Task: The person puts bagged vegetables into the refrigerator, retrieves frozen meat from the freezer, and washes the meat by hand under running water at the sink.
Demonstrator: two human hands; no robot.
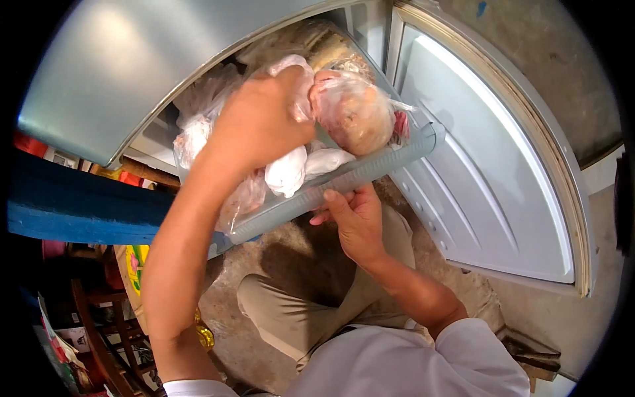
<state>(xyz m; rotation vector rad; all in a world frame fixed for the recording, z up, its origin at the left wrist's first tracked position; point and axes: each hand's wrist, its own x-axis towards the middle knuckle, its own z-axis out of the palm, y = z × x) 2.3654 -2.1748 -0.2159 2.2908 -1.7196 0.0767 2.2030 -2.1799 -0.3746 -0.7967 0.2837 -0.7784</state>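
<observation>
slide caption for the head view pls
Left hand among bagged items in a refrigerator drawer, right hand at its front.

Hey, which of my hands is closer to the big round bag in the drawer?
Your left hand. It's right beside the bag, above the other contents; your right hand is farther off, at the front edge of the drawer.

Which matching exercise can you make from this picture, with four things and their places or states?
1. Left hand
2. Right hand
3. Pale moulded fridge door
4. Large round pinkish-tan lump

A. Standing open
B. Thumb at the front edge of the bluish see-through plastic drawer
C. Wrapped in clear plastic
D. Reaching over white plastic bags

Pairs: 1-D; 2-B; 3-A; 4-C
</observation>
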